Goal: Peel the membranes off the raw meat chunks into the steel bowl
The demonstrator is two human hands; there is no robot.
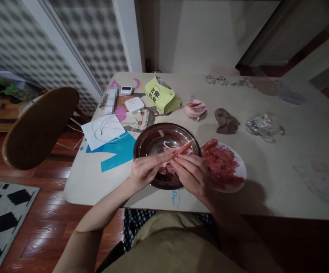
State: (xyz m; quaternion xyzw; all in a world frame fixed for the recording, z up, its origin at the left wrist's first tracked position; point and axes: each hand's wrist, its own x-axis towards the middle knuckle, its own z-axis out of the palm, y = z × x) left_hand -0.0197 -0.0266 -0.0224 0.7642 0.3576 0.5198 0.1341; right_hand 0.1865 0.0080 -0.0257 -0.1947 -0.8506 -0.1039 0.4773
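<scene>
Over a steel bowl (141, 142), both of my hands pinch one piece of raw meat (185, 147). My left hand (147, 167) comes in from the left with its fingers closed on the near-left part of the piece. My right hand (192, 174) grips it from the right, fingertips close to the left ones. More pale, stringy raw pieces lie in the bowl below, partly hidden by my hands. Just right of the bowl, a white plate (242, 168) holds a heap of raw red meat pieces (220, 163), partly behind my right hand.
Behind the bowl stand a yellow-green bag (161, 94), a crumpled pinkish bundle (195, 109), a brown cloth (226, 121) and crumpled clear plastic (263, 125). A white box with a cable (134, 105), white paper (103, 131) and a small timer-like device (126, 90) lie left. A chair (41, 127) stands beyond the table's left edge.
</scene>
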